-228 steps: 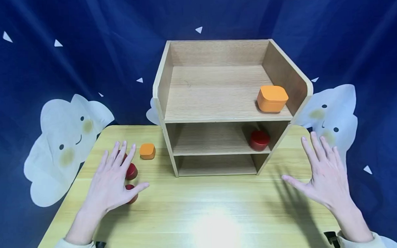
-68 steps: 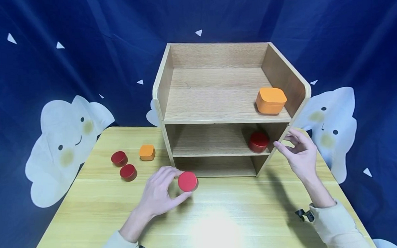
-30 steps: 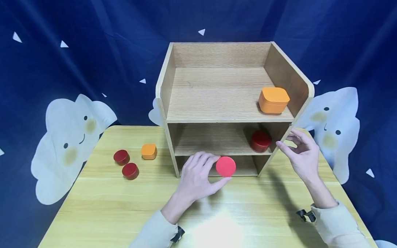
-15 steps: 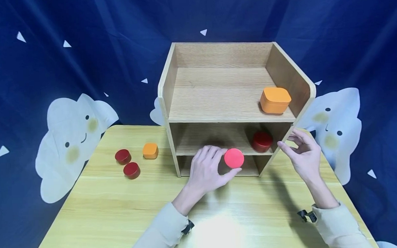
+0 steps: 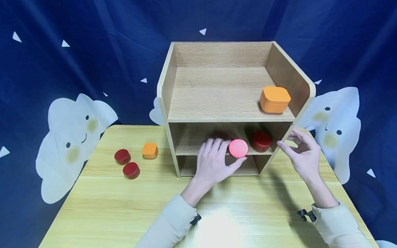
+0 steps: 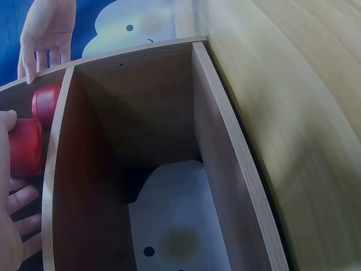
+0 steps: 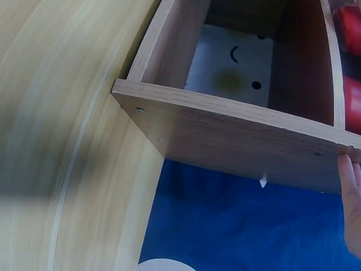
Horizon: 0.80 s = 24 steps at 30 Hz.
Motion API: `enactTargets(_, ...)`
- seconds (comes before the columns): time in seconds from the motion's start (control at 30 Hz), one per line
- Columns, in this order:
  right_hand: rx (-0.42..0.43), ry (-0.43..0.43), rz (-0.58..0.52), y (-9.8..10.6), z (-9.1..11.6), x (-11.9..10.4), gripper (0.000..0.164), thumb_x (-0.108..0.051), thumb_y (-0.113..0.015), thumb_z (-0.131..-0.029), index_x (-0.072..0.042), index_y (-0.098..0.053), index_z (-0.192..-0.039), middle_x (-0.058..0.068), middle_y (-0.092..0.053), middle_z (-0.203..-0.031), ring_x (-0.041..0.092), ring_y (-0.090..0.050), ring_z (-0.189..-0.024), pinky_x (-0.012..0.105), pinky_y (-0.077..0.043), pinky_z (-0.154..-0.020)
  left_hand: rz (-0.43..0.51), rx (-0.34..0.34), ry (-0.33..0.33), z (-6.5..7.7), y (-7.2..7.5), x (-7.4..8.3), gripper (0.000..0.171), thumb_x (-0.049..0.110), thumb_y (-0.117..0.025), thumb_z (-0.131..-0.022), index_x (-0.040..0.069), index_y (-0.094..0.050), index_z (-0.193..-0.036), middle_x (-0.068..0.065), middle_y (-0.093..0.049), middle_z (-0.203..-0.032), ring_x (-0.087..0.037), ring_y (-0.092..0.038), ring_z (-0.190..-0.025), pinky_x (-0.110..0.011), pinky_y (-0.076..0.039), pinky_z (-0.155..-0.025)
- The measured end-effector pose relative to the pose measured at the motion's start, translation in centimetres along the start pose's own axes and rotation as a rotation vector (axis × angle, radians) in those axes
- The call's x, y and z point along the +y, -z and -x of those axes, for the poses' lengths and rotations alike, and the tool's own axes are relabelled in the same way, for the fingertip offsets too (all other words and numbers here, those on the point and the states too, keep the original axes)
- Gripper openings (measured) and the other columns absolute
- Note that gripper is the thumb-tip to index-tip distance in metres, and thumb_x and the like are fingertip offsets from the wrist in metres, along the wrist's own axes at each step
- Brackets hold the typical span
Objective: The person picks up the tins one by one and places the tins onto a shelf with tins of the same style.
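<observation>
In the head view my left hand (image 5: 213, 163) grips a round red tin (image 5: 238, 148) between thumb and fingers. The tin is at the front of the middle tier of the wooden shelf (image 5: 220, 90), its round face towards the camera. Just right of it stands another red tin (image 5: 262, 141); the left wrist view shows the held tin (image 6: 23, 148) close to the standing tin (image 6: 46, 106). My right hand (image 5: 302, 153) holds the shelf's right side panel, thumb at the front edge and bent fingers against the outside.
On the top tier sits an orange lidded box (image 5: 274, 100) at the right. Left on the table (image 5: 100, 215) lie two red tins (image 5: 122, 156) and a smaller orange box (image 5: 150, 151). A blue curtain (image 5: 84, 62) hangs behind.
My left hand took up a red tin from the table's left and carried it right and up to the shelf's middle tier. My right hand came to the side panel and stayed there.
</observation>
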State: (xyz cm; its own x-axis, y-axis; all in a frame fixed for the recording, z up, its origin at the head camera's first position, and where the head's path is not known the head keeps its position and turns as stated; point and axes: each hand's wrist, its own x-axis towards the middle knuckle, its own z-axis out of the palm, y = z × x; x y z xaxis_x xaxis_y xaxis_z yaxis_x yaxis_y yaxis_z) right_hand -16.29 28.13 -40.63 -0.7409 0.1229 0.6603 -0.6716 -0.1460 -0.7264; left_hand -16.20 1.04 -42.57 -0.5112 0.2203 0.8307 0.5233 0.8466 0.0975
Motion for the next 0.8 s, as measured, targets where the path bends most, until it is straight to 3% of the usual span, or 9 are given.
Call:
enactTargets(0.43,-0.002,0.006,-0.012,0.1,0.1,0.1,0.053,0.032,-0.067,-0.077,0.012,-0.068,-0.127,-0.001,-0.077,-0.109,0.007,-0.075,-0.097,0.020,-0.064,-0.078,-0.095,-0.041,0.055,-0.2,-0.9,1.3,0.062,0.076,-0.074,-0.078,0.019,-0.071,-0.102,0.005,-0.070,-0.087,-0.018,-0.064,-0.081,-0.030,-0.050,-0.069)
enactTargets(0.8,-0.011,-0.003,-0.003,0.0,0.0,0.0,0.053,0.033,-0.065,-0.078,0.015,-0.066,-0.128,0.000,-0.077,-0.112,0.008,-0.075,-0.097,0.020,-0.064,-0.079,-0.162,-0.016,0.088,-0.5,-1.7,2.1,0.060,0.077,-0.070,-0.082,0.019,-0.071,-0.099,0.004,-0.070,-0.084,-0.019,-0.064,-0.079,-0.030,-0.049,-0.069)
